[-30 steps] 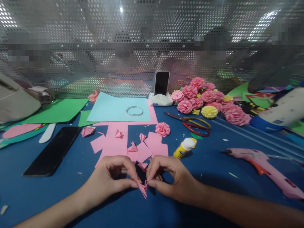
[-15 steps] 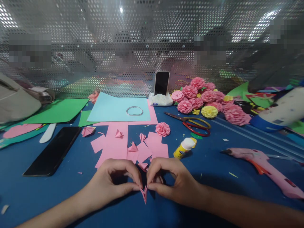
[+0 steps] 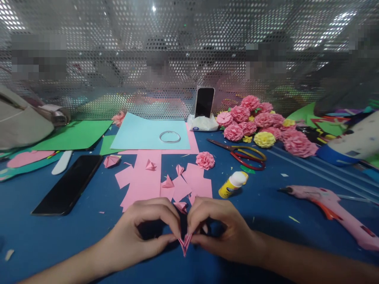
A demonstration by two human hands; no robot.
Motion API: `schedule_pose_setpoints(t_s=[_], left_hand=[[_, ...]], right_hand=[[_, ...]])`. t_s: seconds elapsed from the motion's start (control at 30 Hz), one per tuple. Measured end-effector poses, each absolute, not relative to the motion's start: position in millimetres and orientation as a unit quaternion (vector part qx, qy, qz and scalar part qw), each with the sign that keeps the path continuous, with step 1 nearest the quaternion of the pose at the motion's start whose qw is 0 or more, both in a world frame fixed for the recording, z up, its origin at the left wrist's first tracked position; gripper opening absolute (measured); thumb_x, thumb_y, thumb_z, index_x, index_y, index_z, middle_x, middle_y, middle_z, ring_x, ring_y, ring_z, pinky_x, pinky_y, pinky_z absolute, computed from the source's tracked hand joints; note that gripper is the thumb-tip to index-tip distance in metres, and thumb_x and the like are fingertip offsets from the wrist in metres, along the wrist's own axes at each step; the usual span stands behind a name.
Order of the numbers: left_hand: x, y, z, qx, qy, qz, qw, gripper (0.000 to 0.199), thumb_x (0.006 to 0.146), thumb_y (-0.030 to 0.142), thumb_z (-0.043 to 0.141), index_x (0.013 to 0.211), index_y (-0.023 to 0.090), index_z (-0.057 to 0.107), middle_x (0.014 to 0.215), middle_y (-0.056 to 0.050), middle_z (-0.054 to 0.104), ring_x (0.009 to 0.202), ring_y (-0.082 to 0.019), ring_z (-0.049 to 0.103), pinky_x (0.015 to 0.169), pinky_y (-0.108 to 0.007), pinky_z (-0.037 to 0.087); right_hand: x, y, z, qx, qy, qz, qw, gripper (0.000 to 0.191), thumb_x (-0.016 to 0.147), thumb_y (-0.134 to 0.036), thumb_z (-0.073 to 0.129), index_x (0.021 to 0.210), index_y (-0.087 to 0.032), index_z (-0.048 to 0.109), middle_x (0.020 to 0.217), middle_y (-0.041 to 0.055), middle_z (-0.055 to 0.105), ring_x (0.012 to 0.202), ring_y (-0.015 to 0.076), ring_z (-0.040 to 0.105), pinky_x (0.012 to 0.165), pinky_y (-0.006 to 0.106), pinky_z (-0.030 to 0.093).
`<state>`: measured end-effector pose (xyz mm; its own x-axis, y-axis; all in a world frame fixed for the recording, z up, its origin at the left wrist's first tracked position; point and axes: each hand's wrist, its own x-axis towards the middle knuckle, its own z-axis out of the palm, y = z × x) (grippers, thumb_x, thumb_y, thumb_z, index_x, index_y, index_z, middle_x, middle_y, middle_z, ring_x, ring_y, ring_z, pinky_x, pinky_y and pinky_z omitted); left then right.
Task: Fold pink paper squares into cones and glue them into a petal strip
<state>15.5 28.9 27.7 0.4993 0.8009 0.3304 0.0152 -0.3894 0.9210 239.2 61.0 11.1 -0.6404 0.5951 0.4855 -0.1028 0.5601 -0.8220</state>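
Note:
Between my two hands is a small folded pink paper piece (image 3: 184,247), its point facing down toward me. My left hand (image 3: 154,227) pinches its left edge between thumb and forefinger. On the other edge, my right hand (image 3: 220,225) has the same kind of pinch. The folds spread in a narrow V. Just beyond my fingertips lies another folded pink paper (image 3: 181,207). Several more folded pieces, such as one (image 3: 167,182) in the middle, rest among cut pink paper squares (image 3: 181,189) and a long pink strip (image 3: 145,177).
A glue stick (image 3: 233,184), scissors (image 3: 237,152) and a pink glue gun (image 3: 331,209) lie to the right. Paper flowers (image 3: 240,113) are heaped behind them. At left is a black phone (image 3: 68,185). A bangle (image 3: 169,137) sits on light blue paper (image 3: 139,134), before a perforated metal screen (image 3: 124,71).
The view has shifted slightly, so most things sit a little further right. Both hands keep their pinch on the folded paper, whose V looks a bit wider.

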Motion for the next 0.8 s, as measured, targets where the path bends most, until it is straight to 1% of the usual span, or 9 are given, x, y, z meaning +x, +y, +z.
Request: schedule_pose_setpoints(t_s=[0.13, 0.47, 0.6, 0.8], left_hand=[[15.6, 26.3, 28.3, 0.733, 0.270, 0.414, 0.467, 0.011, 0.086, 0.005, 0.066, 0.086, 0.014, 0.074, 0.085, -0.007, 0.069, 0.079, -0.015, 0.067, 0.075, -0.023, 0.053], [14.5, 27.5, 28.1, 0.739, 0.266, 0.412, 0.461, 0.014, 0.086, 0.002, 0.066, 0.087, 0.013, 0.074, 0.085, -0.007, 0.069, 0.079, -0.013, 0.066, 0.076, -0.021, 0.052], [14.2, 27.4, 28.2, 0.740, 0.266, 0.418, 0.455, 0.015, 0.086, 0.002, 0.065, 0.087, 0.014, 0.074, 0.085, -0.007, 0.069, 0.078, -0.013, 0.066, 0.074, -0.021, 0.052], [15.0, 27.7, 30.0, 0.746, 0.265, 0.413, 0.451, 0.013, 0.087, 0.004, 0.065, 0.086, 0.014, 0.074, 0.084, -0.007, 0.069, 0.078, -0.014, 0.066, 0.074, -0.022, 0.053]], right_hand=[[237.7, 60.2, 13.6, -0.122, -0.801, 0.417, 0.412, 0.006, 0.090, -0.021, 0.071, 0.091, -0.016, 0.069, 0.081, 0.0058, 0.071, 0.076, 0.0143, 0.064, 0.072, 0.025, 0.052], [239.2, 60.1, 14.9, -0.116, -0.814, 0.414, 0.390, 0.002, 0.091, -0.017, 0.068, 0.092, -0.016, 0.069, 0.082, 0.0060, 0.070, 0.076, 0.0138, 0.064, 0.072, 0.025, 0.050], [239.8, 60.4, 14.0, -0.117, -0.817, 0.411, 0.388, 0.006, 0.088, -0.012, 0.069, 0.092, -0.016, 0.068, 0.083, 0.0058, 0.070, 0.077, 0.0141, 0.064, 0.073, 0.026, 0.051], [239.3, 60.8, 14.8, -0.109, -0.817, 0.408, 0.393, 0.002, 0.091, -0.017, 0.066, 0.092, -0.017, 0.067, 0.083, 0.0062, 0.069, 0.076, 0.0142, 0.064, 0.072, 0.026, 0.051]])
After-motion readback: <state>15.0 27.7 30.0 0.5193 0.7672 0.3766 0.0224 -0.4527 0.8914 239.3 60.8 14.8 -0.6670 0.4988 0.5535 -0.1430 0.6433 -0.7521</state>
